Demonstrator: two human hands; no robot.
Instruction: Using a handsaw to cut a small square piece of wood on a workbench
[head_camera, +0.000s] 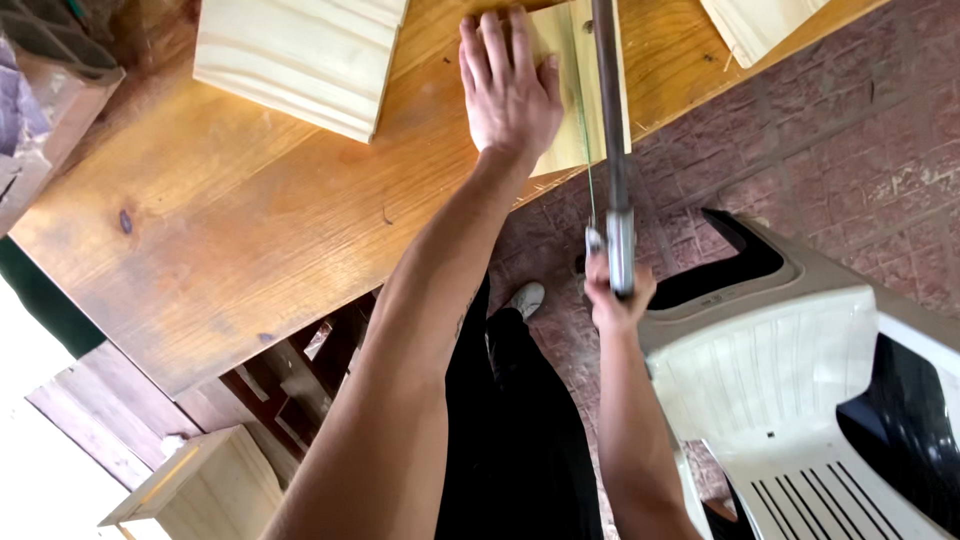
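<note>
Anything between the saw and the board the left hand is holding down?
Nothing visible. The left hand lies flat on the pale board at the table edge, beside the cut line. The saw, gripped by the right hand, already meets the board's overhanging end, with no object between them.

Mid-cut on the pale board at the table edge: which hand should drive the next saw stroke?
Right. The right hand grips the hacksaw handle, its blade in line with the cut, while the left hand lies flat on the pale board, pinning it to the table.
</note>
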